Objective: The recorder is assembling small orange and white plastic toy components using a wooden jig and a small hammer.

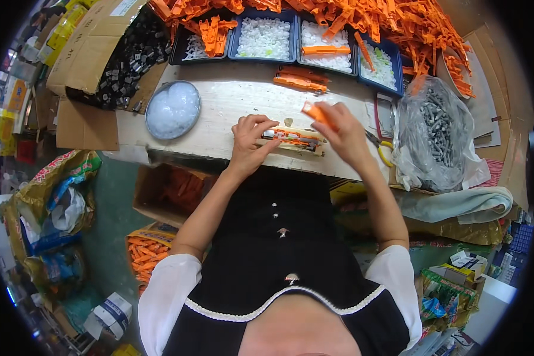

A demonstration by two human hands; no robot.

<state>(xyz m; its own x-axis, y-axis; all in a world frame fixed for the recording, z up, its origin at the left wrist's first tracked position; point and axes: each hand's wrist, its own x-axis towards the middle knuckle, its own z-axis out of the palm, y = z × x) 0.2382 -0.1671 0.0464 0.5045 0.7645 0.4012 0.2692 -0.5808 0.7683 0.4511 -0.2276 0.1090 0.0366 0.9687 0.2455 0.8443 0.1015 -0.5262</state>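
An orange plastic half-shell with small metal and white parts inside lies in a pale block near the table's front edge. My left hand pinches its left end between thumb and fingers, where a silvery part shows. Above and to the right, my right hand is closed around an orange plastic cover piece, held clear of the block. The fingers hide much of that cover. Beyond my hands, several orange plastic casings lie together on the table.
Blue trays of small white parts line the back below a heap of orange shells. At left stand a round dish and a box of black parts. Yellow-handled pliers and a bag of metal parts lie right.
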